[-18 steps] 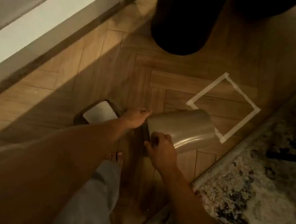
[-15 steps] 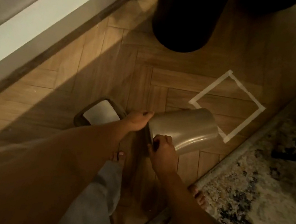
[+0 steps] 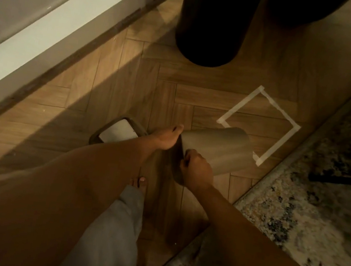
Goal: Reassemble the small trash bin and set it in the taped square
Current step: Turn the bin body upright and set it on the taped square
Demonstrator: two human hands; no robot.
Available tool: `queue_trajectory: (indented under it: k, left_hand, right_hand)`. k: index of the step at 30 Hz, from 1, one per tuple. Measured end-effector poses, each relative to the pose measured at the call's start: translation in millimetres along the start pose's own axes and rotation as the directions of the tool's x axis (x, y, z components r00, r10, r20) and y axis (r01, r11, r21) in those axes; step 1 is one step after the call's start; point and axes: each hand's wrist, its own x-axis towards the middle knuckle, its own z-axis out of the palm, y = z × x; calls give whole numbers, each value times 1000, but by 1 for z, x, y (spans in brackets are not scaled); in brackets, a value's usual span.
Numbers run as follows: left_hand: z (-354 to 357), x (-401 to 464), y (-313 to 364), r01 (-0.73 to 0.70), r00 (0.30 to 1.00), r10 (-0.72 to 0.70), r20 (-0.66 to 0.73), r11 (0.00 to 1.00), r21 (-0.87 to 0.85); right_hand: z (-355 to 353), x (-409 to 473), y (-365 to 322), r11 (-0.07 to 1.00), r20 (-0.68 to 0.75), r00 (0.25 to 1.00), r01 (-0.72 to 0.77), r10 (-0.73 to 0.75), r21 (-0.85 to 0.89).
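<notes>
Here both hands grip the tipped bin body (image 3: 215, 149) at its rim: left hand (image 3: 164, 139), right hand (image 3: 196, 169). Best stand it upright before fetching the lid (image 3: 117, 134)

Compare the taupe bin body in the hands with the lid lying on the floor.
The taupe plastic bin body is tipped on its side, gripped at its open rim by the left hand and right hand; the taupe-rimmed lid with its pale flap lies flat on the wood floor, unheld. The body overlaps the white tape square; the lid sits clear of it. They share the taupe colour.
</notes>
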Motion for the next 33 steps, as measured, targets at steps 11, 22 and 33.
queue_trajectory:
  k: [11,22,33]
  left_hand:
    - [-13,-64,33,-213,974,216,-70,976,45]
    - [-15,-117,32,-295,952,292,-88,955,-23]
    - [-10,-102,50,-487,867,492,-75,870,77]
  right_hand:
    - [-104,-19,23,984,-262,959,-64,106,164]
    - [-136,-60,41,873,-343,907,-53,245,484]
    - [-126,-57,76,894,-95,994,-4,52,447]
